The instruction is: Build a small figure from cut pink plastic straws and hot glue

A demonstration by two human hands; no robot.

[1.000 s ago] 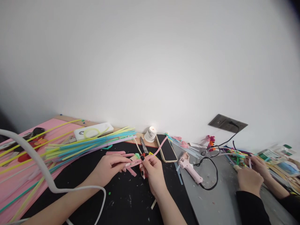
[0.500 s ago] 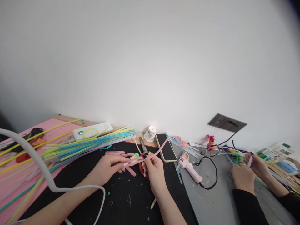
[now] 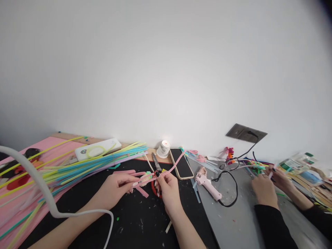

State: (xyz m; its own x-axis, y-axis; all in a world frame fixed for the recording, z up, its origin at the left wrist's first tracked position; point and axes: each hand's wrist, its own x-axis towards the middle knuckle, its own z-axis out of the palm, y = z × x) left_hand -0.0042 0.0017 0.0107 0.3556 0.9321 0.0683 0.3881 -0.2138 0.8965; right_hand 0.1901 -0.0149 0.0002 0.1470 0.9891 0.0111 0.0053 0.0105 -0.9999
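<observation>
A pink pipe cleaner [image 3: 174, 166] runs between my two hands, its free end rising to the upper right. My left hand [image 3: 118, 188] pinches its left end between thumb and fingers. Further along, my right hand [image 3: 167, 188] is closed on it with thumb and fingertips. Just behind and below my right fingers lie scissors [image 3: 156, 162] with red handles, blades pointing toward the wall. Pink pipe cleaner pieces [image 3: 124, 172] lie on the black mat behind my left hand. A small pale green and cream piece [image 3: 148, 175] shows between the hands, partly hidden.
A bundle of pastel pipe cleaners [image 3: 95, 162] and a white power bank [image 3: 98, 148] lie at left. A paper cup [image 3: 163, 149] and a phone [image 3: 181, 164] stand near the wall. A pink glue gun [image 3: 208, 184] with a black cord lies right. Another person's hands [image 3: 266, 190] work beyond it.
The view has shifted slightly, so most things sit a little further left. Both hands keep their hold on the pink pipe cleaner, with only slight finger movement.
</observation>
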